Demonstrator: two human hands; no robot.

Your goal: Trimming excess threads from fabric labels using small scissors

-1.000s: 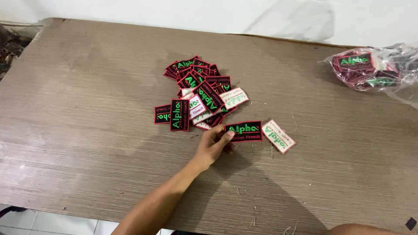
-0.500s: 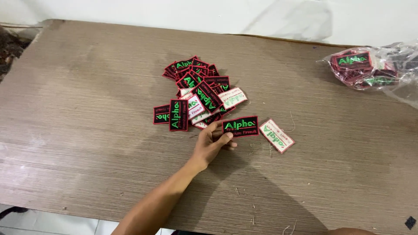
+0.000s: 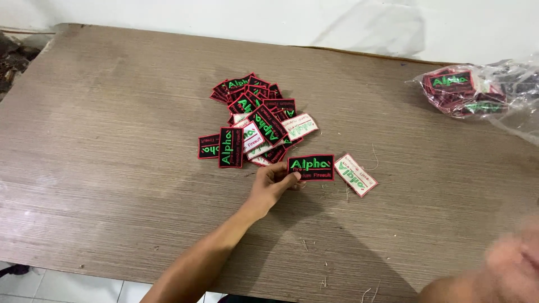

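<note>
Our left hand (image 3: 269, 185) has its grip pinched on the left end of one black patch (image 3: 310, 167), a rectangle with red border and green stitched lettering, face up and roughly level, sitting just at or barely off the desk (image 3: 112, 185); we can't tell if it still touches the wood. Just beside its right end lies a white-backed patch (image 3: 355, 174), face down and tilted, apart from the held one by a thin gap. Up and left of the hand is the loose pile of patches (image 3: 252, 120), a mix of black faces and white backs overlapping each other, near the fingers but not touching them. Far right, near the desk edge, a clear plastic bag (image 3: 477, 92) holds more patches. Our right hand (image 3: 508, 266) is only a blur at the lower right corner; we cannot tell whether its grip is apart or together. Stray threads dot the wood.
</note>
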